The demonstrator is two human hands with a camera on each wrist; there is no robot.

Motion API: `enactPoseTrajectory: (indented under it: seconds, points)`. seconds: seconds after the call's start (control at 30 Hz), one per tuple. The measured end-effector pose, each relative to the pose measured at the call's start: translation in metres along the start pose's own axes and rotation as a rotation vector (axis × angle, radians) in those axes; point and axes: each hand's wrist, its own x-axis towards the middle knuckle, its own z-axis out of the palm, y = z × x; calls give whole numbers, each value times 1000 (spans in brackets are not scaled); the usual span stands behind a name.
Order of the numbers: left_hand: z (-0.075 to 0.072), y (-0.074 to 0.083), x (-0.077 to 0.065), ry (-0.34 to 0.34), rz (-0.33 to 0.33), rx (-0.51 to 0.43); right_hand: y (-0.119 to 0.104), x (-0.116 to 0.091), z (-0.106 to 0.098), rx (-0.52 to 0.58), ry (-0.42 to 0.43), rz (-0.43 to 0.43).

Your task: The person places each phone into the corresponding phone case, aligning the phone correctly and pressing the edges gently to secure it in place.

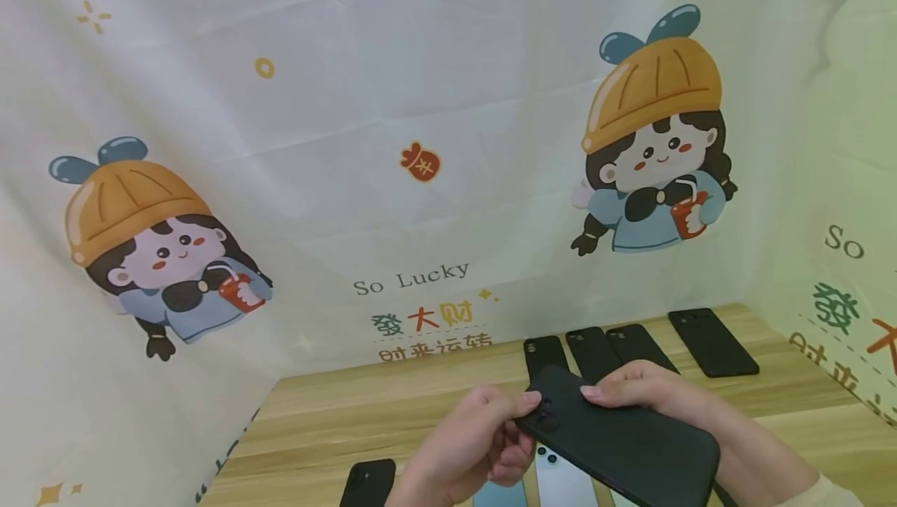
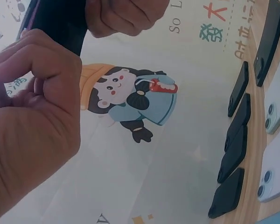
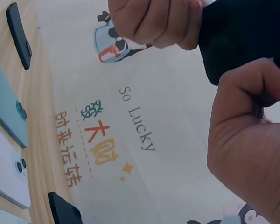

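Observation:
Both hands hold a black phone in a dark case (image 1: 631, 445), raised over the table with its back face up and tilted. At its camera corner, my left hand (image 1: 466, 445) pinches the edge, thumb on top by the lenses and fingers curled beneath. My right hand (image 1: 673, 402) grips the far long side, its thumb lying on the back; its other fingers are hidden under the phone. In the right wrist view the dark phone (image 3: 242, 37) spans between the two hands. Below it lie a white phone (image 1: 566, 485) and a light blue phone (image 1: 500, 494).
Several black phone cases or phones (image 1: 594, 355) line the back of the wooden table (image 1: 336, 413), with another black one (image 1: 715, 342) at the back right. A black phone (image 1: 367, 484) lies front left. Printed cloth (image 1: 434, 219) hangs around the back and sides.

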Motion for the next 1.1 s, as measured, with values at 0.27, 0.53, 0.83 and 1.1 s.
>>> enactPoseTrajectory:
  seconds: [0.27,0.53,0.83,1.1]
  points:
    - [4,-1,3,110,-4,1,-2,-6,-2,43,161,88]
    - [-4,3,7,370,112,-44,-4,-13,-10,45,409,75]
    - [-9,1,12,466,153,12,-4,-1,4,-145,584,111]
    - [-9,0,12,428,157,35,-4,-2,2,-120,550,76]
